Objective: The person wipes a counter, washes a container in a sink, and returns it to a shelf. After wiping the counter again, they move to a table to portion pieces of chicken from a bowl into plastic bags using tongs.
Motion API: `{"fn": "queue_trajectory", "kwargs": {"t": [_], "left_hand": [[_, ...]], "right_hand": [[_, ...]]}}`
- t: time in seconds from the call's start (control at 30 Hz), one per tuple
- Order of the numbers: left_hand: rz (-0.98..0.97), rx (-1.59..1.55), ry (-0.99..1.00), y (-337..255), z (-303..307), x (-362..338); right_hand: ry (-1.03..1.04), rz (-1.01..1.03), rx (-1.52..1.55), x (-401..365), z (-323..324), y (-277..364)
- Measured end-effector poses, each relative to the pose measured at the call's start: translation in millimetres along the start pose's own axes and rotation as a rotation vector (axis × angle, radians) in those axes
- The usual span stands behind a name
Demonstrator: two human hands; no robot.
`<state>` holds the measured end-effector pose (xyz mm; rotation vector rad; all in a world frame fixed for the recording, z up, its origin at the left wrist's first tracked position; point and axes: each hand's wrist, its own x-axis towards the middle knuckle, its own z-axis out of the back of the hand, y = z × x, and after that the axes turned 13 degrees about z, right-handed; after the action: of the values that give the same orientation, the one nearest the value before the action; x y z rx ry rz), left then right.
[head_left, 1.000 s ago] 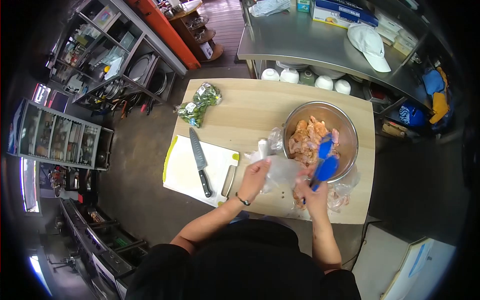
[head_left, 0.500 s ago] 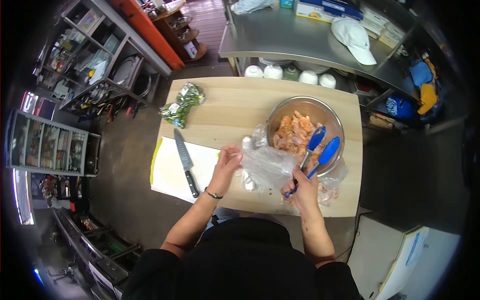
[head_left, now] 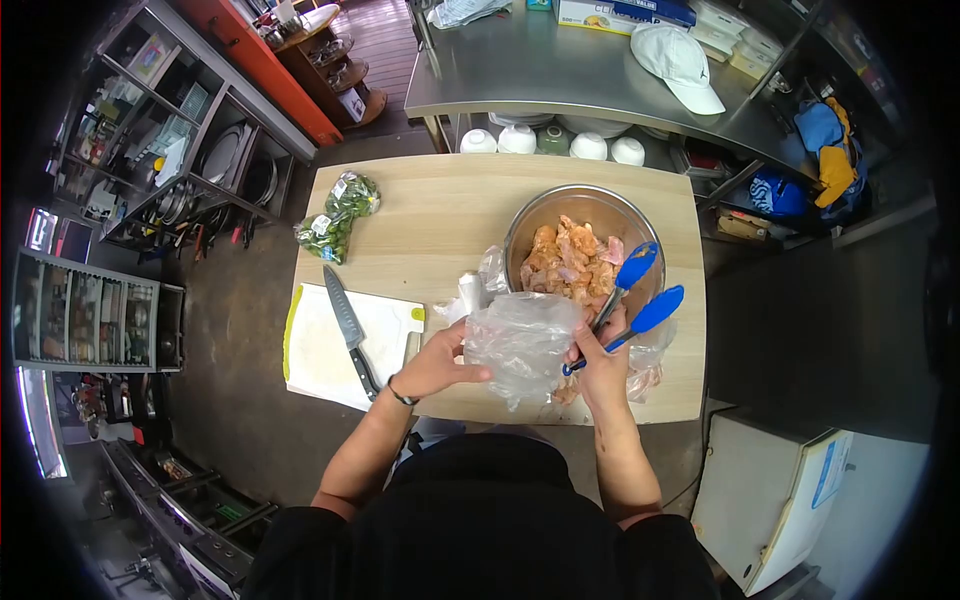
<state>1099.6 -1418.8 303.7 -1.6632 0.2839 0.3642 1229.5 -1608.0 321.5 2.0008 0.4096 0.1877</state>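
A clear plastic bag is stretched between my two hands over the front of the table. My left hand grips the bag's left side, its thumb in front and its fingertips partly hidden. My right hand is closed around a pair of blue-tipped tongs and also pinches the bag's right edge. The tong tips point up and away over a metal bowl of seasoned raw meat. More plastic with meat pieces lies right of my right hand, partly covered.
On the left, a knife rests across a white cutting board. Bagged green vegetables sit at the table's back left. Behind stands a steel counter with a white cap; several bowls are stored beneath.
The view has shifted slightly. My left hand has turned and lowered, and the bag now hangs wider and flatter between my hands. The tongs remain in my right hand.
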Motion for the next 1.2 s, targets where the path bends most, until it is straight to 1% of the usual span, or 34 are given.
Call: {"fn": "queue_trajectory", "kwargs": {"t": [0.03, 0.1, 0.13, 0.2, 0.23, 0.27, 0.33, 0.37, 0.4, 0.47, 0.5, 0.53, 0.6, 0.63, 0.67, 0.7, 0.73, 0.77, 0.8, 0.83, 0.87, 0.9, 0.93, 0.97, 1.03, 1.07, 1.1, 1.13, 1.17, 1.2], "left_hand": [[0.000, 0.001, -0.001, 4.6, 4.6, 1.2], [-0.086, -0.126, -0.140, 16.6, 16.7, 7.8], [-0.086, -0.124, -0.139, 8.7, 19.0, 9.0], [-0.004, 0.104, -0.627, -14.6, 21.0, 8.5], [-0.071, 0.097, -0.642, -18.6, 19.6, 9.1], [-0.071, 0.098, -0.643, -23.8, 16.0, 8.0], [-0.024, 0.346, -0.407, -33.1, 6.8, 6.9], [-0.030, 0.422, -0.334, -26.2, 1.9, 10.4], [-0.030, 0.421, -0.337, -23.3, -2.6, 12.3], [0.182, -0.071, -0.208, -19.4, -8.5, 15.0], [0.190, -0.324, -0.177, -12.8, -8.3, 14.9], [0.189, -0.323, -0.174, -14.4, -6.6, 13.8], [0.142, -1.038, 0.054, -18.4, -2.7, 9.3], [0.142, -1.038, 0.054, -16.6, -1.1, 8.5], [0.138, -1.139, 0.076, -13.4, 0.2, 8.0], [0.134, -1.240, 0.099, -11.5, 0.8, 7.8], [0.134, -1.239, 0.099, -11.3, 0.6, 7.8], [0.131, -1.140, -0.023, -11.1, -0.1, 8.3], [0.127, -1.039, -0.142, -10.6, -1.7, 9.0], [0.128, -1.040, -0.140, -9.0, -3.9, 9.6], [0.085, -0.920, -0.212, -6.3, -6.6, 9.8], [0.043, -0.799, -0.281, -3.8, -9.6, 9.6], [0.044, -0.798, -0.279, -1.8, -14.5, 10.1], [0.071, -0.766, -0.285, 0.2, -20.9, 10.8], [0.100, -0.734, -0.290, 9.3, -27.6, 9.0], [0.095, -0.800, -0.185, 17.7, -29.1, 9.2], [0.090, -0.865, -0.078, 23.1, -30.0, 9.4], [0.092, -0.865, -0.074, 21.3, -31.1, 8.2], [0.103, -0.853, -0.049, 17.3, -31.8, 5.8], [0.113, -0.842, -0.024, 14.4, -31.7, 3.8]], "right_hand": [[0.001, 0.000, 0.001, -1.2, 1.5, -0.7], [0.121, 0.018, -0.105, -3.2, 5.1, -4.2], [0.120, 0.020, -0.103, -4.0, 6.2, -6.4], [0.223, 0.017, -0.198, -6.3, 7.0, -9.9], [0.224, 0.057, -0.205, -7.8, 2.9, -10.2], [0.224, 0.056, -0.204, -8.8, 5.2, -14.1], [0.346, 0.080, -0.306, -10.2, 9.9, -24.7], [0.349, 0.079, -0.305, -11.4, 8.9, -26.3], [0.340, 0.099, -0.303, -12.2, 5.4, -27.1], [0.332, 0.124, -0.302, -12.0, -0.7, -25.7], [0.259, 0.091, -0.242, -11.7, -3.0, -23.2], [0.185, 0.058, -0.181, -11.3, -3.8, -21.9], [0.176, 0.080, -0.195, -8.8, 3.8, -26.3], [0.170, 0.102, -0.209, -7.5, 8.0, -29.4], [0.170, 0.102, -0.209, -6.9, 11.0, -32.4], [0.160, 0.055, -0.106, -6.7, 13.7, -35.3], [0.149, 0.008, -0.003, -6.5, 13.3, -34.9], [0.147, 0.008, -0.004, -7.2, 12.3, -32.5], [0.098, -0.065, 0.122, -8.4, 10.6, -28.1], [0.049, -0.137, 0.248, -9.1, 8.1, -24.7], [0.047, -0.136, 0.246, -8.6, 5.6, -24.2], [0.035, -0.084, 0.165, -7.8, 2.2, -24.4], [0.024, -0.032, 0.085, -7.5, -0.7, -25.2], [0.022, -0.030, 0.084, -9.2, -1.7, -28.4], [0.256, 0.186, -0.315, -15.1, -1.1, -37.1], [0.254, 0.186, -0.317, -16.9, -1.4, -38.4], [0.301, 0.103, -0.441, -18.3, -1.5, -39.2], [0.348, 0.020, -0.566, -18.5, -1.0, -39.3], [0.313, 0.044, -0.673, -16.9, -1.6, -35.1], [0.312, 0.044, -0.674, -16.7, 2.0, -37.8]]}}
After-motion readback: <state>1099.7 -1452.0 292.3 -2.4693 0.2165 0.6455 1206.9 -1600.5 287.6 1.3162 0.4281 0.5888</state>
